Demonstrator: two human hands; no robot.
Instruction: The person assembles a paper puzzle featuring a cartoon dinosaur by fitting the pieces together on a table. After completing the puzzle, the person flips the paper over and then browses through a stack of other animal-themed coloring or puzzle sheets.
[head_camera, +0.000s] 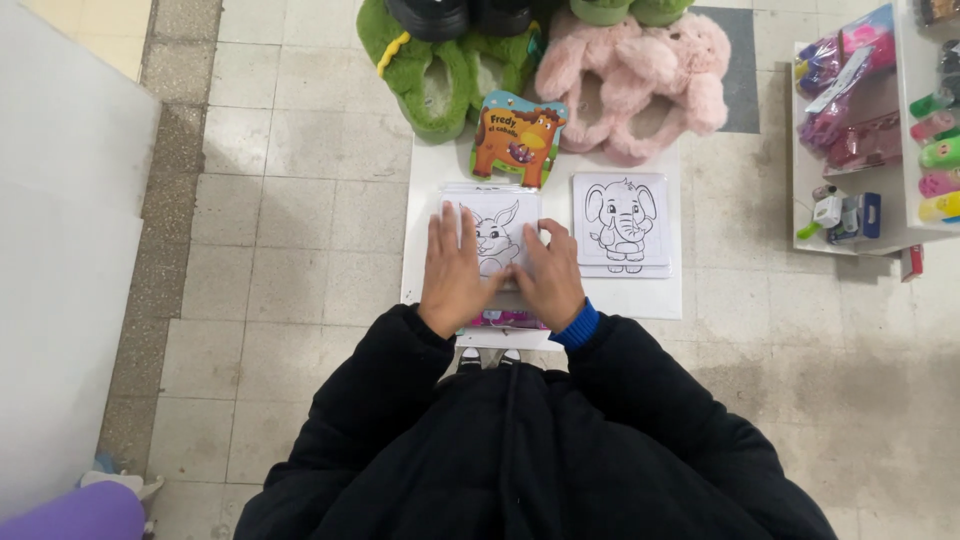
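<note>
Black padded sleeves fill the near part of the view, a blue cuff (578, 325) showing at the right wrist. Just beyond them both hands lie flat on a stack of colouring sheets (497, 238) with a rabbit outline on top, set at the near left of a white tabletop (640, 298). The left hand (452, 270) presses on the stack's left half with fingers spread; the right hand (550, 278) covers its lower right corner. Neither grip is closed on anything: palms and fingers rest open on the paper. The sheets look thin, light and limp, probably slick against each other, so they would likely slide or fan unless squared and pinched at an edge or corner, with a thumb under and fingers on top; creasing seems the main risk. A pink-edged item (505, 320) peeks out under the stack's near edge. Just beside, to the right, lies an elephant sheet stack (621, 222). Further on stands an orange horse-shaped booklet (519, 138), then green plush slippers (432, 80) and pink plush slippers (640, 75) on the tiled floor (290, 200). A shelf of small toys (850, 120) is at far right.
</note>
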